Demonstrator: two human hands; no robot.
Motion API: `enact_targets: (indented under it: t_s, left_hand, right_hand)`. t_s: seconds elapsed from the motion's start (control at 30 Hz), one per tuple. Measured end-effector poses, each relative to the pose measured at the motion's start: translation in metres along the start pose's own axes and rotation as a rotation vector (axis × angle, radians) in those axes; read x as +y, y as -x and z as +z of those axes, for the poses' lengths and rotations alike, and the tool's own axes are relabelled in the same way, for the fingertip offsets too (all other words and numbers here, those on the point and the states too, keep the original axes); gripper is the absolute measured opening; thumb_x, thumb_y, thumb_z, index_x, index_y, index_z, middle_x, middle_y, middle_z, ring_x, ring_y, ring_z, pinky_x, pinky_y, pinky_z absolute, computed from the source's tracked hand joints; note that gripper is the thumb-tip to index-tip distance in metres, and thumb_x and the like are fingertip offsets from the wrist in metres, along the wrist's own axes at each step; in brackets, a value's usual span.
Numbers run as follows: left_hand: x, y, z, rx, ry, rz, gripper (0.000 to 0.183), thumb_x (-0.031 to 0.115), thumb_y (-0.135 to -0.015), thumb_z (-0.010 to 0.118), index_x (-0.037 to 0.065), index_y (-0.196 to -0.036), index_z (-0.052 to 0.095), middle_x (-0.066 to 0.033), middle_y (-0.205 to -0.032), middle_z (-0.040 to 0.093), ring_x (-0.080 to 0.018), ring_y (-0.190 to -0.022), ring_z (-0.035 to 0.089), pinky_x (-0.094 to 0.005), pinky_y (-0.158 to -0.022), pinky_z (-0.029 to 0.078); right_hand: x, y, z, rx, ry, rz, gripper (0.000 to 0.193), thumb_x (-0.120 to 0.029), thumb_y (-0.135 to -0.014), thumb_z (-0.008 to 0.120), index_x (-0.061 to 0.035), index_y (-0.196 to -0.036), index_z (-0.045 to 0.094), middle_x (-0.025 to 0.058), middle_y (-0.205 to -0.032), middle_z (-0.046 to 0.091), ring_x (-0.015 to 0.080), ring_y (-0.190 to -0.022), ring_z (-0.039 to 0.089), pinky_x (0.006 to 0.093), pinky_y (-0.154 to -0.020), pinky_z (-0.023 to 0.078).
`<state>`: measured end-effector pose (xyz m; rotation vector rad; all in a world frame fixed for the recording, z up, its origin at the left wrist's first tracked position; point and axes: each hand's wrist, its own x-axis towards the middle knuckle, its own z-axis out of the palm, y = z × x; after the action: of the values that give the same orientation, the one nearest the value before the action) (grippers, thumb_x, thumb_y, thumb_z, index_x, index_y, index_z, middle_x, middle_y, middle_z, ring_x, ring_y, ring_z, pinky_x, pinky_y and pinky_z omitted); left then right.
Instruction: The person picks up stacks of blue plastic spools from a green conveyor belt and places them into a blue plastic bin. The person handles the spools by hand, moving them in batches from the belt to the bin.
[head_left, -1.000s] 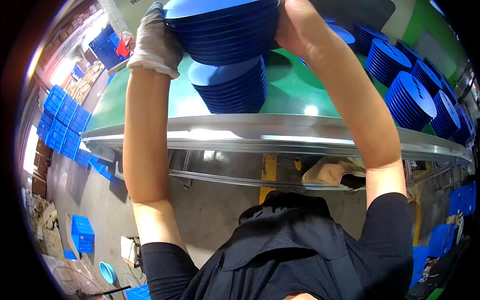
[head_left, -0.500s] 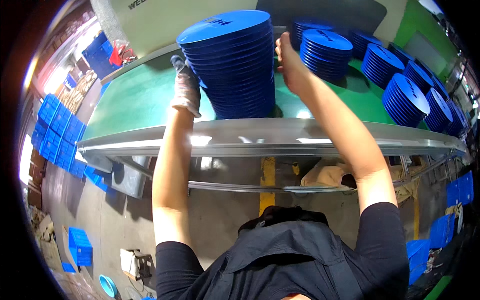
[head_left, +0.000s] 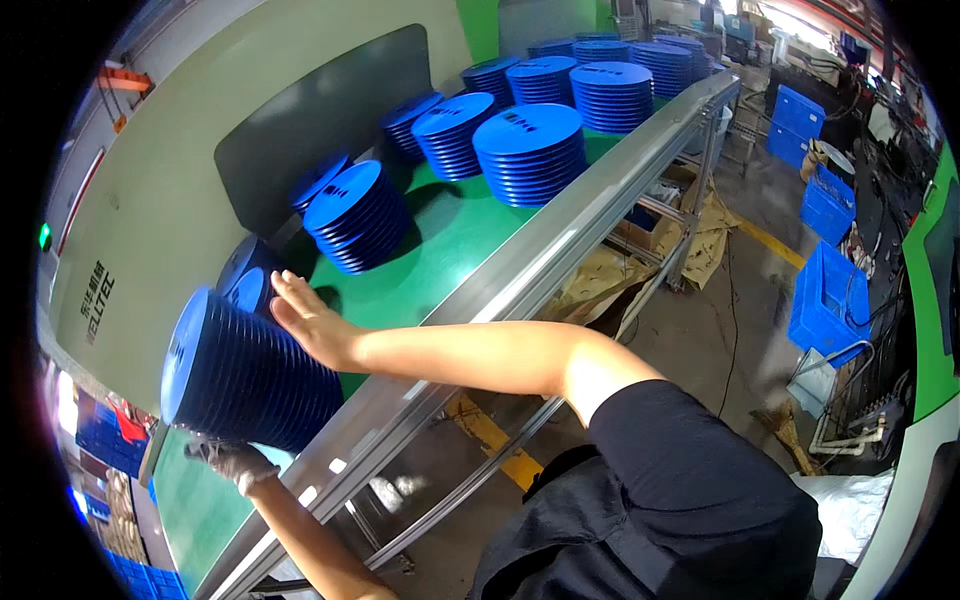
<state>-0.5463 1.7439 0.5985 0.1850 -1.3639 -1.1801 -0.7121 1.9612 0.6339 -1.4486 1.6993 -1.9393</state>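
Note:
A tall stack of round blue discs [head_left: 260,375] stands on the green belt between my two hands. My left hand [head_left: 235,462], in a pale glove with dark fingertips, is laid along the stack's left side, fingers stretched out; part of its contact is hidden. My bare right hand [head_left: 312,322] is on the other side with its fingers straight and held together, flat and close to the discs. I cannot tell whether its palm touches them. Directly behind it, a shorter blue stack [head_left: 252,290] is partly covered.
Several more blue stacks [head_left: 530,140] stand along the green belt [head_left: 445,255]. A metal rail [head_left: 520,270] edges it on my side, and a pale machine panel [head_left: 150,230] rises behind. Blue crates [head_left: 828,300] sit on the floor at right, near brown sheeting [head_left: 710,235].
My view has swung to the right, so the tall stack and both hands now appear lower left. More of the belt's right end shows. Both hands remain beside the stack.

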Motion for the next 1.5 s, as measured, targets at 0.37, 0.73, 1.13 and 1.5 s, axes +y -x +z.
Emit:
enact_targets:
  t_s: [0.37, 0.73, 1.13, 1.5]
  left_hand:
    - [0.098, 0.164, 0.235, 0.279, -0.949, 1.138, 0.041, 0.015, -0.099, 0.022, -0.002, -0.137, 0.020, -0.0246, -0.128, 0.040, -0.0283, -0.107, 0.051, -0.0362, -0.093, 0.045]
    - [0.063, 0.355, 0.462, -0.467, -0.307, 0.922, 0.053, 0.042, -0.091, 0.036, 0.012, -0.135, 0.035, -0.0193, -0.138, 0.036, -0.0403, -0.129, 0.029, -0.0572, -0.106, 0.016]
    - [0.011, 0.452, 0.578, -1.292, 0.060, 0.581, 0.042, 0.027, -0.084, 0.052, 0.003, -0.118, 0.048, -0.0207, -0.113, 0.055, -0.0391, -0.105, 0.053, -0.0511, -0.093, 0.040]
    - [-0.080, 0.497, 0.708, -1.762, 0.016, 0.146, 0.050, 0.027, -0.083, 0.054, 0.015, -0.131, 0.043, -0.0182, -0.095, 0.059, -0.0341, -0.084, 0.059, -0.0410, -0.074, 0.048]
  right_hand:
    - [-0.005, 0.324, -0.343, 0.459, 0.674, 0.101, 0.065, -0.056, -0.092, 0.025, -0.0071, -0.132, 0.042, 0.0128, -0.139, 0.035, 0.0270, -0.129, 0.032, 0.0387, -0.103, 0.029]
    - [-0.020, 0.551, -0.516, 1.354, 0.227, 0.401, 0.055, -0.046, -0.096, 0.030, -0.0049, -0.129, 0.044, 0.0143, -0.129, 0.048, 0.0251, -0.118, 0.047, 0.0374, -0.096, 0.035]
    - [0.000, 0.478, -0.655, 1.128, 0.329, 0.400, 0.040, -0.021, -0.093, 0.049, -0.0038, -0.129, 0.042, 0.0129, -0.122, 0.054, 0.0215, -0.112, 0.050, 0.0335, -0.098, 0.036]
    - [-0.016, 0.196, -0.909, 0.887, 0.533, 0.105, 0.061, -0.043, -0.092, 0.044, -0.0077, -0.139, 0.028, 0.0124, -0.146, 0.024, 0.0224, -0.135, 0.021, 0.0399, -0.108, 0.018]
